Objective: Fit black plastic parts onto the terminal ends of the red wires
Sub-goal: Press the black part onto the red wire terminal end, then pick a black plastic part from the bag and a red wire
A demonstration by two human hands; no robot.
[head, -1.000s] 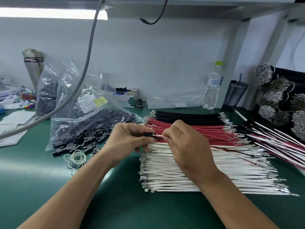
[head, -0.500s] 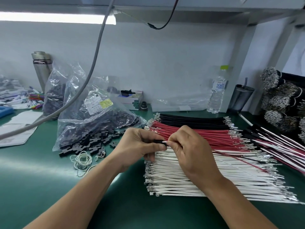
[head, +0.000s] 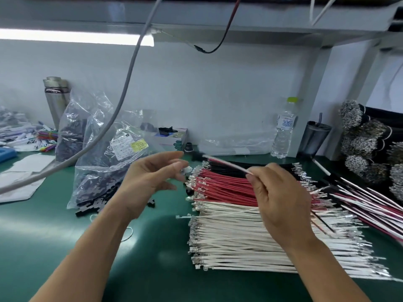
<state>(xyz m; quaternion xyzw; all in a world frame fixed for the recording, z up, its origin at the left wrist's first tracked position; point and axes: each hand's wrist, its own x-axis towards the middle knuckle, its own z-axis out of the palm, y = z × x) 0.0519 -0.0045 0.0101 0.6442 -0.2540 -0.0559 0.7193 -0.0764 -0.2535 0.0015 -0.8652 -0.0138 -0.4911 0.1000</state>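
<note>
**One camera, worn on the head, looking down the bench**

There is a single view, taken from the person's head and aimed forward and down over the green bench [head: 152, 269]. It sits close: both forearms rise from the bottom edge, the left hand [head: 150, 182] and right hand [head: 281, 199] meeting mid-frame. The wide lens bends the overhead shelf [head: 218, 14] and takes in the white back wall [head: 218, 94]. No second view overlaps it.
</note>
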